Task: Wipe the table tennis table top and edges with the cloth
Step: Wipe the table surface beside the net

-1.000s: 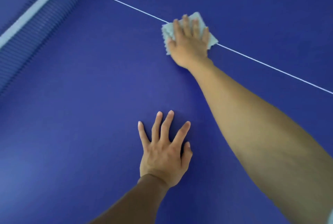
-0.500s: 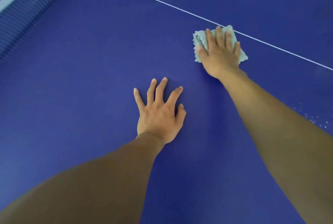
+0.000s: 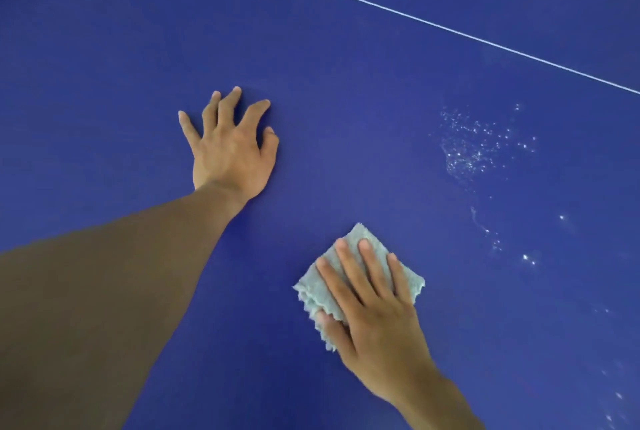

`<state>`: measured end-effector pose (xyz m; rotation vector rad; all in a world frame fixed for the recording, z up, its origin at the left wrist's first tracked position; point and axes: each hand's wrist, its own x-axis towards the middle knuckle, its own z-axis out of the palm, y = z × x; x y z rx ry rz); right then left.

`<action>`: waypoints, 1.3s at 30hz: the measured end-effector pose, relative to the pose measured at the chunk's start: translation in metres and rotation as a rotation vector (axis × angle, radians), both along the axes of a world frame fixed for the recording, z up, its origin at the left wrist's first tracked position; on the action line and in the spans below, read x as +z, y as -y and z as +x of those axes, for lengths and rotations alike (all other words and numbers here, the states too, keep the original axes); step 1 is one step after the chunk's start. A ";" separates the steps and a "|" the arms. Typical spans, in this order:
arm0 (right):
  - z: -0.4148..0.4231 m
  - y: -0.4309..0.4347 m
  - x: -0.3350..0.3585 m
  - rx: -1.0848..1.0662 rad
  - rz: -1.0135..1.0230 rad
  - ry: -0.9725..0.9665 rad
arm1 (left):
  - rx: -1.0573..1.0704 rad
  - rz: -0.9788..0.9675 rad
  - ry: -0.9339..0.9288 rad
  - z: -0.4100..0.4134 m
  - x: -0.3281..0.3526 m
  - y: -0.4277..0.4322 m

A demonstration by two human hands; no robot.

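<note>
Blue table [image 3: 104,48] bears two hands: left hand [image 3: 230,149] splayed, released; right hand [image 3: 377,322] flat, pressing one cloth [image 3: 310,286]

The left hand [image 3: 230,149] lay on the table [image 3: 104,48], to the left of the right hand [image 3: 377,318] and farther away. The right hand lay on the cloth [image 3: 310,287]. Droplets [image 3: 474,142] were to the right of both hands, and the line [image 3: 415,17] ran behind everything.
</note>
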<state>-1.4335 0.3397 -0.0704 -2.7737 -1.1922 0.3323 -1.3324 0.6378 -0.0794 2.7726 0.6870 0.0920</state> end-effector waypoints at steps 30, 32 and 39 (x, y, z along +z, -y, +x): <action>0.188 0.000 0.002 -0.996 0.041 -0.062 | 0.013 0.112 0.056 -0.001 0.008 0.012; 0.208 -0.026 0.002 -0.985 0.028 -0.066 | 0.007 0.117 0.057 -0.001 0.008 0.012; 0.137 -0.022 0.006 -0.463 0.036 -0.013 | 0.003 0.092 0.016 0.002 0.013 0.012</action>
